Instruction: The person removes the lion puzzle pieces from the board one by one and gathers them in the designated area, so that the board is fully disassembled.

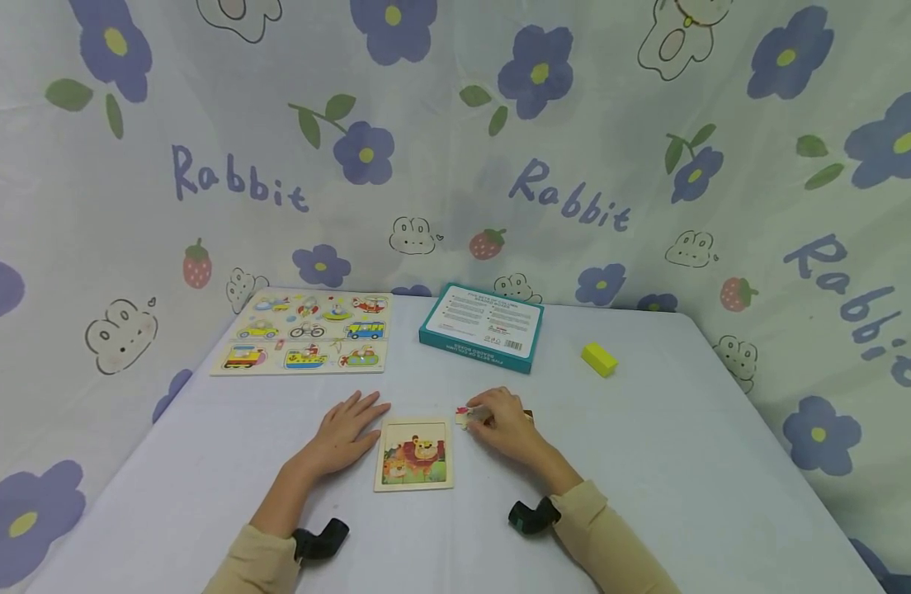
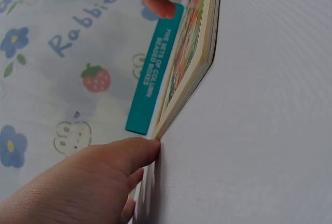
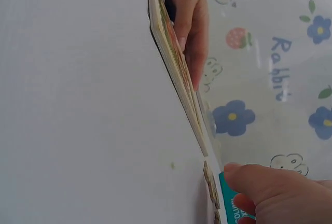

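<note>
A square wooden puzzle (image 1: 414, 454) with a lion picture lies flat, blank along the top of its picture. My left hand (image 1: 344, 437) is spread palm down at its left side; in the left wrist view, that hand's (image 2: 104, 177) thumb tip touches the frame's edge (image 2: 181, 92). Just right of the puzzle, my right hand (image 1: 506, 425) is over loose pieces, thumb and index finger apart beside a pale piece with pink (image 1: 462, 417). A brown piece (image 1: 529, 417) is partly hidden behind this hand. The right wrist view shows pieces (image 3: 211, 185) on the table near the right thumb.
A peg board with vehicle pictures (image 1: 299, 332) lies at the back left. At the back middle is a teal and white box (image 1: 483, 327), with a yellow block (image 1: 600, 360) to its right. A flowered cloth hangs behind the table.
</note>
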The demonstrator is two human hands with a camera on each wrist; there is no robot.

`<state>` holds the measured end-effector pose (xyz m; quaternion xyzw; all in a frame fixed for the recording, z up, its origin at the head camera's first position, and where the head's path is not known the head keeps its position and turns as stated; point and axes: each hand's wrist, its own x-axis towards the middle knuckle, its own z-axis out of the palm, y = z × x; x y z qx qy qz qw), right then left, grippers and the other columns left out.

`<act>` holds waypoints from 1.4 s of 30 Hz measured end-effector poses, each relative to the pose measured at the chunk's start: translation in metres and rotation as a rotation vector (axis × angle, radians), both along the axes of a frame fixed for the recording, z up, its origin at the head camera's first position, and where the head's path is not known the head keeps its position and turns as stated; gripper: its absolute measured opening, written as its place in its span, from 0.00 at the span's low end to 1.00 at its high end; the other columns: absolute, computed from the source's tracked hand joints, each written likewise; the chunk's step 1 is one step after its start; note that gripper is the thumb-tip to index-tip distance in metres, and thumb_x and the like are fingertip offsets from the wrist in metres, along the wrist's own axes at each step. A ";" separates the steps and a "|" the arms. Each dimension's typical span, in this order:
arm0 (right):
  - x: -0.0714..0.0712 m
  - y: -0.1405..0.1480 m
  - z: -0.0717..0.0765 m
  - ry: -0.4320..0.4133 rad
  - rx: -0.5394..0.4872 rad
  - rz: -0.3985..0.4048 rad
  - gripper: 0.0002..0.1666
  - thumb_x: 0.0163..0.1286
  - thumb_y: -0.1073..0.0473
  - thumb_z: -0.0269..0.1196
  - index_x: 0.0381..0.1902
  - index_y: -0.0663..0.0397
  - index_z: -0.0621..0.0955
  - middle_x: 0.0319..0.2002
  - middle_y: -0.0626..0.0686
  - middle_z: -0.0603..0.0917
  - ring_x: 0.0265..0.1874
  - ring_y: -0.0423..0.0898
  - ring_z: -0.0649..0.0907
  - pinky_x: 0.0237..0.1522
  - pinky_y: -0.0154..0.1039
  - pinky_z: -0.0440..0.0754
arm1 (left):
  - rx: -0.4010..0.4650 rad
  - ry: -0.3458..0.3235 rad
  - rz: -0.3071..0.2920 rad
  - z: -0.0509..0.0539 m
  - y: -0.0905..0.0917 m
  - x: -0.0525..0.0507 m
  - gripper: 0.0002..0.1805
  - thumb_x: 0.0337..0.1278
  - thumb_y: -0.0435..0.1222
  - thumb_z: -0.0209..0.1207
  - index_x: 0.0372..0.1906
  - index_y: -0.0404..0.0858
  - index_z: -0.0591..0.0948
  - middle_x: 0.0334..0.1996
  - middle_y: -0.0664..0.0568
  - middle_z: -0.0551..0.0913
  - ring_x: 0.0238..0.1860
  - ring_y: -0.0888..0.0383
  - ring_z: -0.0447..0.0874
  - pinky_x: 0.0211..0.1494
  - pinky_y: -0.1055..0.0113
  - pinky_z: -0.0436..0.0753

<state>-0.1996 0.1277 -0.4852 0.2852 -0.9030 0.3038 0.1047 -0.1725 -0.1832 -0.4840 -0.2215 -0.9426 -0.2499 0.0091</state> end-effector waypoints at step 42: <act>0.031 -0.032 -0.004 0.088 0.097 0.164 0.10 0.57 0.51 0.66 0.37 0.42 0.80 0.43 0.42 0.76 0.47 0.41 0.68 0.47 0.45 0.63 | -0.016 -0.047 0.014 0.004 0.001 0.000 0.32 0.57 0.54 0.52 0.64 0.45 0.68 0.68 0.45 0.58 0.69 0.41 0.44 0.64 0.40 0.45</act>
